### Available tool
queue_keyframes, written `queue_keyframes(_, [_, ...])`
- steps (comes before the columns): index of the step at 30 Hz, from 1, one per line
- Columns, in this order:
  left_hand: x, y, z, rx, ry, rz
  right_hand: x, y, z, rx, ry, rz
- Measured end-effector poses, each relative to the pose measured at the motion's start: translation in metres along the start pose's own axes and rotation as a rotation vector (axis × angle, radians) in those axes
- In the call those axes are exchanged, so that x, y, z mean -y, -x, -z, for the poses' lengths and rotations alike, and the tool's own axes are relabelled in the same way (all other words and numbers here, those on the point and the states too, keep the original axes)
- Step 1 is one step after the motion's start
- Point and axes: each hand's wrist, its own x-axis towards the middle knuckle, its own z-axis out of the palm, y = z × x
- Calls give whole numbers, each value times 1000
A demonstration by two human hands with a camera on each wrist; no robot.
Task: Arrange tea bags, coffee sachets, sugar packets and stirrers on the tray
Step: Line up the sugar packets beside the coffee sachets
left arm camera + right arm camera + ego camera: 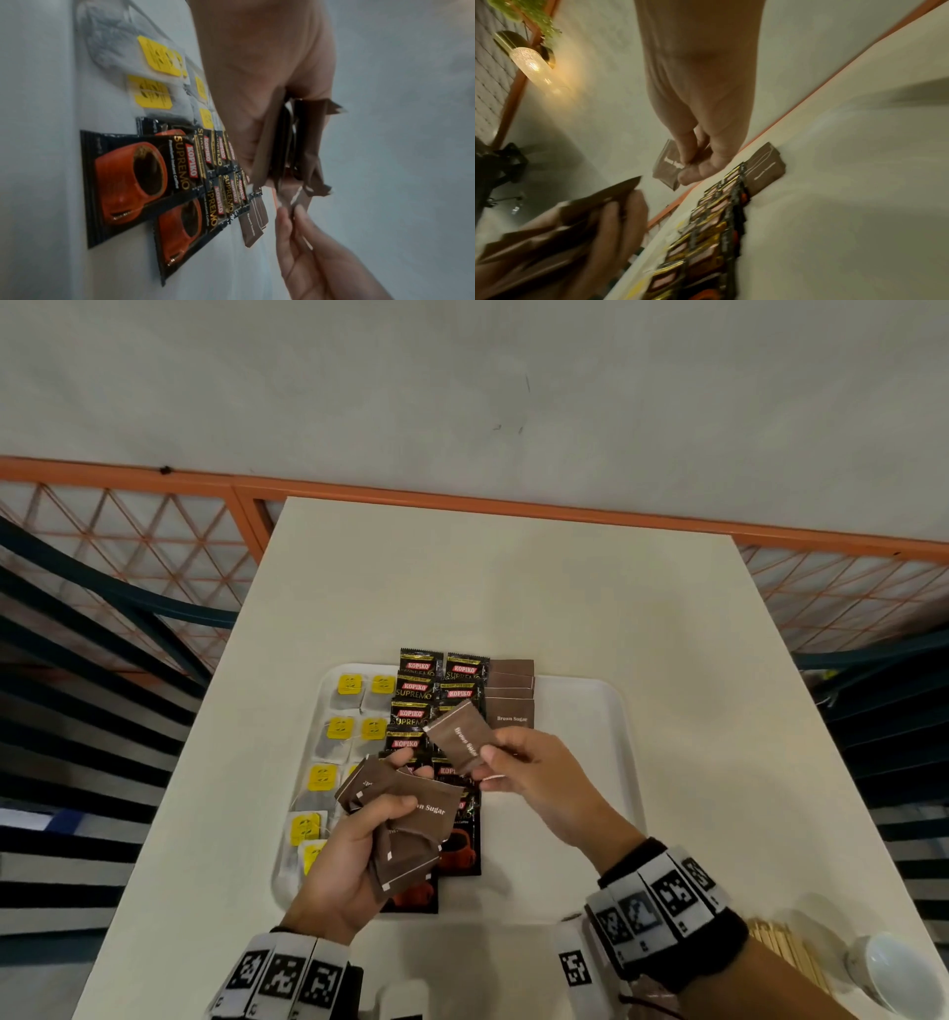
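Sugar packet (458, 736), brown and printed "Brown Sugar", is pinched at one end between the thumb and fingertips of the right hand (534, 778), held tilted in the air above the coffee sachets. The left hand (354, 845) grips a loose fan of more brown packets (411, 819), fingers curled round them, just beside the right hand and also above the tray. Below, a short column of laid sugar packets (511, 695) overlaps down the tray's far middle, touching the right edge of the coffee sachets (436, 680). Those black sachets (two overlapping columns, their near ends showing an orange cup) run from the tray's far rim to its near rim. Left of them lie the tea bags (341, 706) with yellow tags, in two columns. The white tray (590, 737) sits on a pale table (513, 582); its right part is bare. Near the table's front right corner lie wooden stirrers (780, 947) beside a small white cup (893, 968).
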Motion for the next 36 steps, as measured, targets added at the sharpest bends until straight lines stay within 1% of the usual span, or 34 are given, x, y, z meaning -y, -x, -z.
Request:
queue_keyframes(5, [1,3,2,-20,9,4,-17,-16,37,-227,127,6])
queue_keyframes(8, [3,2,2,-40,13,11,-24,-29,54,-291,243,-10])
queue_keyframes(11, [5,2,0,-51,4,17,-26,-41,63,-299,296,-10])
queue_keyframes(15, [5,0,-1,-60,-15,21,-26,-52,62,-307,282,1])
queue_keyframes(20, [2,0,1,-63,-27,17,-24,-51,64,-352,84,-31])
queue_keyframes(22, [2,0,2,-67,-19,21,-28,-50,67,-386,128,-28])
queue_keyframes(24, [2,0,3,-74,-19,21,-32,-49,67,-400,224,-15])
queue_keyframes(27, [3,-1,2,-72,-21,17,-35,-51,63,-368,300,-7])
queue_keyframes(32, [3,0,1,-71,-34,8,-32,-58,52,-391,379,34])
queue_keyframes(36, [1,1,4,-84,-30,1,-31,-60,48,-419,380,39])
